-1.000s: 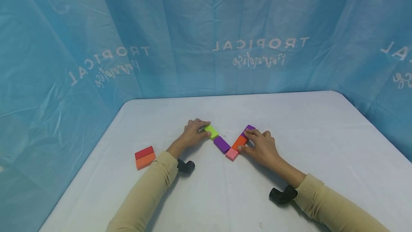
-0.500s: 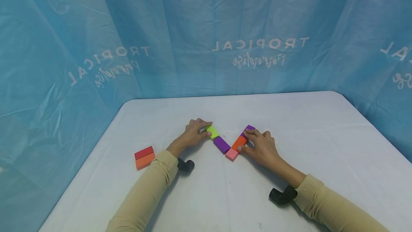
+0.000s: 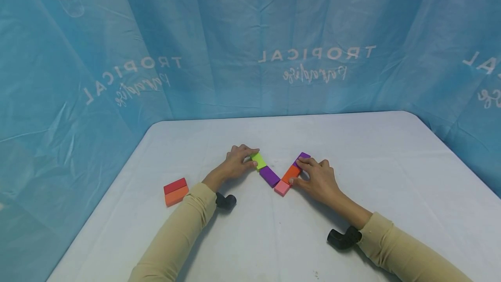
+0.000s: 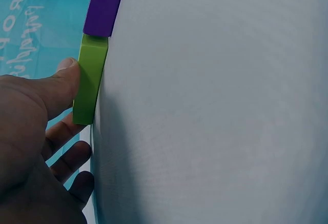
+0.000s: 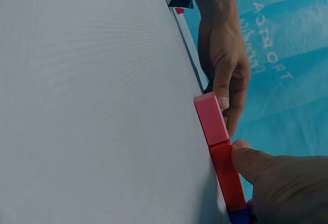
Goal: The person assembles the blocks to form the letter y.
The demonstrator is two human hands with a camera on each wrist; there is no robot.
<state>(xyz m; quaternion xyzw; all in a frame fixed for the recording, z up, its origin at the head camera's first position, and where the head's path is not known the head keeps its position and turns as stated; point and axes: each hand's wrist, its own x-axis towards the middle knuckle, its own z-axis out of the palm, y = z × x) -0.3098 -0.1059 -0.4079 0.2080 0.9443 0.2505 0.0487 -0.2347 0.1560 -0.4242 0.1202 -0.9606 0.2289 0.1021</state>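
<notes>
Five small blocks lie end to end in a V on the white table. My left hand [image 3: 235, 161] pinches the lime green block [image 4: 91, 80] between thumb and forefinger at the V's far left end. Against its near end lies a purple block [image 3: 270, 176], then a pink block [image 5: 211, 119] at the point of the V. Up the right arm run an orange block [image 3: 290, 175] and a second purple block [image 3: 304, 155]. My right hand [image 3: 318, 177] spans these two, thumb on the orange block's side and fingertips on the purple one, partly covering both.
A red block [image 3: 175, 185] and an orange block [image 3: 177, 196] lie side by side at the table's left, near the left sleeve. Black wrist mounts [image 3: 344, 237] hang under both wrists. A blue printed curtain [image 3: 235, 82] closes off the back and sides of the white table [image 3: 242, 238].
The lime green block has turned a little and shifted slightly right in my left hand, its near end staying by the purple block. My right hand has stayed put.
</notes>
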